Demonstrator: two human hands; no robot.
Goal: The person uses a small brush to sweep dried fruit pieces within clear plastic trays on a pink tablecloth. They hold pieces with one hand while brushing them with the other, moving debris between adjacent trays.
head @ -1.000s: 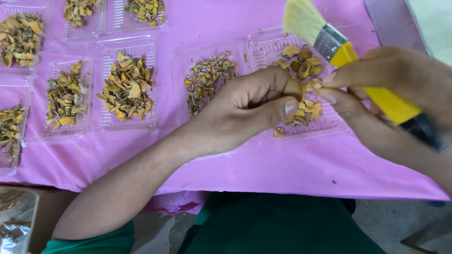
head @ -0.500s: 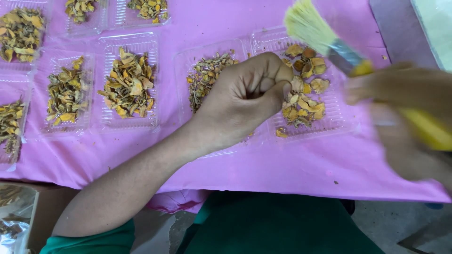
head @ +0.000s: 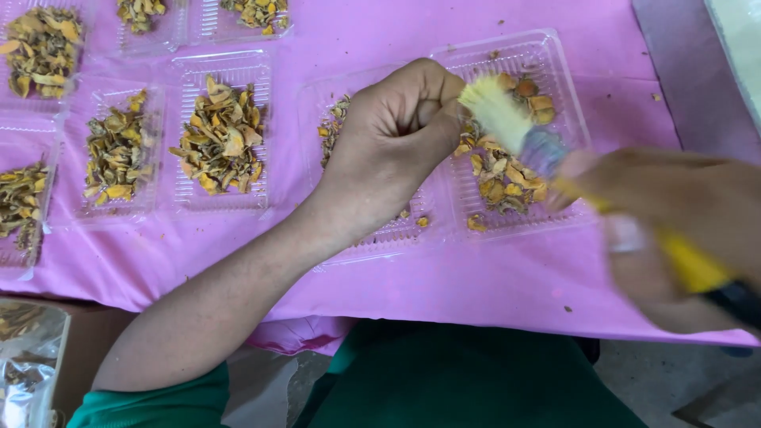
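since the earlier frame the paintbrush point(head: 555, 170) has swung down and leftward, so its pale bristles now lie against the fingers of the left hand point(head: 392, 147) instead of pointing up past the far rim of the tray. the left hand is curled into a loose fist, fingers pressed together and tucked under, resting across the seam between two clear plastic trays; whether it pinches anything inside the curl cannot be told. the right hand point(head: 682, 230) is blurred by motion at the right edge, wrapped around the yellow handle of the brush, with the metal ferrule just beyond its fingers. the bristle tip sits over the right tray point(head: 555, 59), which holds dried yellow-orange slices point(head: 503, 178) heaped toward its near half. the middle tray point(head: 380, 242) lies partly under the left hand and wrist, with a few loose slices showing at its far left corner and near edge. further left, more trays point(head: 222, 135) of the same dried pieces stand in rows on the pink cloth point(head: 476, 285) covering the surface. a clear plastic bag point(head: 28, 364) sits at the lower left, below the edge of the cloth.
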